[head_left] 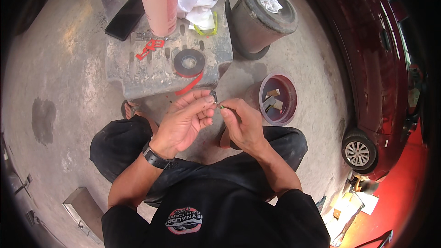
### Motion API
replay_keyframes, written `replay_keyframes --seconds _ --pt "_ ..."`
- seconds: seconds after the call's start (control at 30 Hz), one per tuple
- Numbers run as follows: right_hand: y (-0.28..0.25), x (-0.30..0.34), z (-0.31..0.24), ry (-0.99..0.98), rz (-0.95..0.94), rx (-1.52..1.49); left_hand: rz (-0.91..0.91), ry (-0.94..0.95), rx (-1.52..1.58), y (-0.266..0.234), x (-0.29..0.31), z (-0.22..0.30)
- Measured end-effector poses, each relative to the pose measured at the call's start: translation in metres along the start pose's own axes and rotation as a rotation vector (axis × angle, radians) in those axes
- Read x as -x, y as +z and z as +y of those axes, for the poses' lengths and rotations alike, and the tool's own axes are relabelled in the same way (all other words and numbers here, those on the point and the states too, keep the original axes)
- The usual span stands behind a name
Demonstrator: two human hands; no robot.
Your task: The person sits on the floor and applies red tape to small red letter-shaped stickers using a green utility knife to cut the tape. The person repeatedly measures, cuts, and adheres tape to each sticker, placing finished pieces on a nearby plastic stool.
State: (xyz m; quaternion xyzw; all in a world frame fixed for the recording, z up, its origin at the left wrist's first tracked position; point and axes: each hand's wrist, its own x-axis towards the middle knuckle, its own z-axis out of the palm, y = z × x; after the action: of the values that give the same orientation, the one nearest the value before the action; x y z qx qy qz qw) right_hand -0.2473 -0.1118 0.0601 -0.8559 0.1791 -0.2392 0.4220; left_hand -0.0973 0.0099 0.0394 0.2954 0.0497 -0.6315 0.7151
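Note:
Between thumb and fingertips my left hand (186, 115) pinches a small black piece (213, 95). Its kind is too small to make out. Close beside it, the closed fingers of my right hand (243, 123) grip something small, of which only a yellow-green bit (222, 107) shows. The fingertips of both hands nearly meet just in front of a worn grey plastic chair (138, 80). On its seat lies a roll of dark tape (189, 63), with a strip of red liner (192, 85) hanging off toward my left hand. Red cut-out pieces (150, 48) lie left of the roll.
A pink bottle (161, 7), black phone (125, 17) and crumpled white tissue (196, 4) are farther back on the seat. Right of it stand a lidded grey bucket (259, 20) and a reddish tub (292, 96) holding small pieces. A dark red car (367, 64) is parked at right.

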Motion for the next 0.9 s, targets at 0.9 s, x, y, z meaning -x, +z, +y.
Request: replay_keyframes --seconds 0.9 --pt "0.002 0.003 0.000 0.040 0.016 -0.038 -0.048 -0.123 0.259 -0.002 -0.001 -0.014"
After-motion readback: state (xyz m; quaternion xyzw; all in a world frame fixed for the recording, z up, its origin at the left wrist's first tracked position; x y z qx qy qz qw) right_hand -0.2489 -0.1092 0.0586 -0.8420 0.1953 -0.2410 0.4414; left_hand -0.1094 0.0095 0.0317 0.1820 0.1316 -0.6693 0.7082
